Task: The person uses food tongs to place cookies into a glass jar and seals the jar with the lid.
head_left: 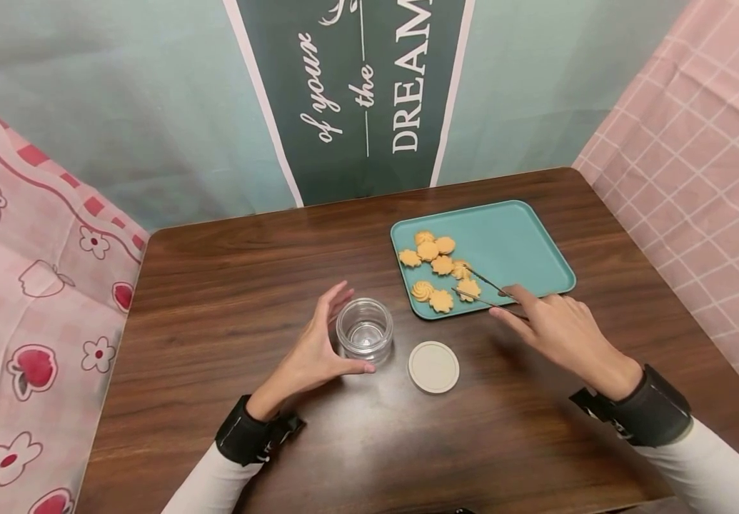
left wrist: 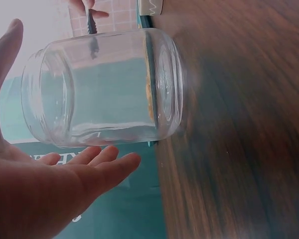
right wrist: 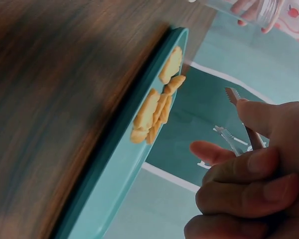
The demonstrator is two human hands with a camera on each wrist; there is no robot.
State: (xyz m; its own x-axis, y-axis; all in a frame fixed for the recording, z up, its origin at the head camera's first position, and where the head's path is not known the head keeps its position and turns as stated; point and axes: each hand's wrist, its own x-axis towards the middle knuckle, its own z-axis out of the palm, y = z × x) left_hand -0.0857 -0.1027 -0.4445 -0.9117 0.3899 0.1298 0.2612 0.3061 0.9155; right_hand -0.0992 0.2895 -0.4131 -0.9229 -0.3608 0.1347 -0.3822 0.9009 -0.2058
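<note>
A clear glass jar stands upright and uncovered on the table. My left hand curves loosely around its left side, thumb in front. In the left wrist view the fingers are spread beside the jar, not wrapped round it. My right hand grips thin metal tongs with serrated tips. These tips are apart, above the near-side cookies on the teal tray; the right wrist view shows nothing between them. Several golden cookies lie at the tray's left end.
A round pale lid lies flat on the wooden table, between the jar and my right hand. A green-and-teal curtain hangs behind the table, with pink patterned cloths at the left and right.
</note>
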